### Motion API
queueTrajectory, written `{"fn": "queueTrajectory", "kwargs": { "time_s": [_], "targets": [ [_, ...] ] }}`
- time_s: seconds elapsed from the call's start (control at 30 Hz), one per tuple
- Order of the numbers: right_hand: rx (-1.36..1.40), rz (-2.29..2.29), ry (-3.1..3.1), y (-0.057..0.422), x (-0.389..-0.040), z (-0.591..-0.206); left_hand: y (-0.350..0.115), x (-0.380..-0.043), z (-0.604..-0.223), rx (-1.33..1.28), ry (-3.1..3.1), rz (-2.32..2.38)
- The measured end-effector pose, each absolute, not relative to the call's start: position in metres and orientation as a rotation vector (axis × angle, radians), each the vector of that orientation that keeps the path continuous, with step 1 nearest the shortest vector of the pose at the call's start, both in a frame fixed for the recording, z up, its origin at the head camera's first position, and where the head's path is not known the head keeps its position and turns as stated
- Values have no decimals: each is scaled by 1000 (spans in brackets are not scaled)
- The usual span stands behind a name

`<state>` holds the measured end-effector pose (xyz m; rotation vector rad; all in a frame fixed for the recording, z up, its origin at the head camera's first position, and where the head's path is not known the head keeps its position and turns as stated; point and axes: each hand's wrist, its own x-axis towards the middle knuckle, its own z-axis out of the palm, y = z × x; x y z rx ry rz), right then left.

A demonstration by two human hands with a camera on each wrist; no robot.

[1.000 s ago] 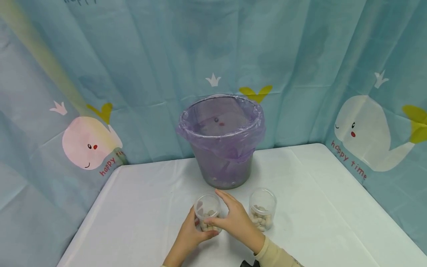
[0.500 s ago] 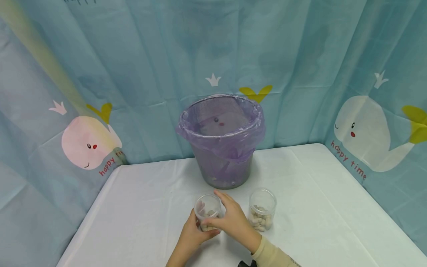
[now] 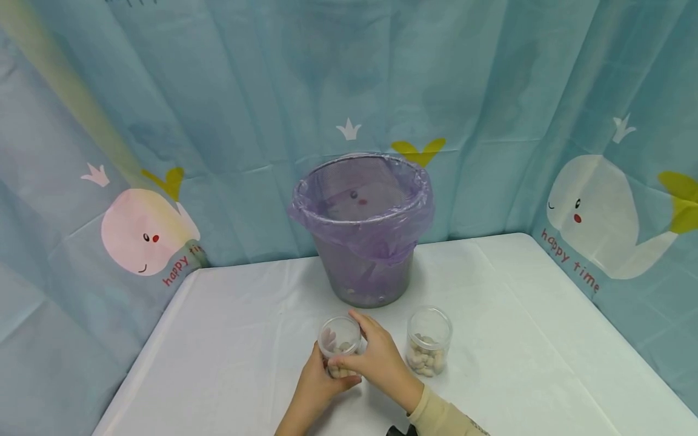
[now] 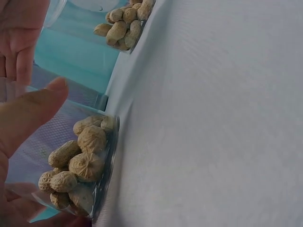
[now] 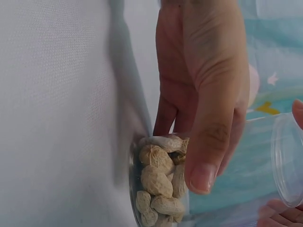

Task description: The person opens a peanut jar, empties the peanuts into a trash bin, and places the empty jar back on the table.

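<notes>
A clear plastic jar [image 3: 339, 339] with peanuts [image 4: 87, 151] in its bottom is between both hands, its base at or close to the white tabletop. My left hand [image 3: 319, 381] grips its lower wall, the thumb [image 4: 33, 111] on one side and fingers on the other. Around the upper rim curves my right hand [image 3: 376, 360], thumb in front and index finger behind. Whether a clear lid covers the rim, I cannot tell. To the right stands a second clear jar [image 3: 429, 330], also part filled with peanuts.
Behind the jars stands a mesh bin [image 3: 366, 284] lined with a purple plastic bag [image 3: 376, 236]. A blue curtain [image 3: 245, 121] with whale prints surrounds the back and sides of the white table [image 3: 234, 351]. A black object [image 3: 402, 431] shows at the front edge.
Both hands keep their places on the jar, with only a slight shift of the wrists and right sleeve. The second jar and the bin stay where they were.
</notes>
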<state>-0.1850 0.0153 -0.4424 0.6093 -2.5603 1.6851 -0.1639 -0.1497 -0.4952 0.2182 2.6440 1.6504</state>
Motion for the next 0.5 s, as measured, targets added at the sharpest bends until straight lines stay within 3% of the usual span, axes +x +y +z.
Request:
{"fn": "queueTrajectory", "kwargs": {
  "time_s": [0.5],
  "targets": [
    [542, 1745, -2525, 13, -183, -437, -146, -160, -490, 89, 2684, 1637]
  ]
}}
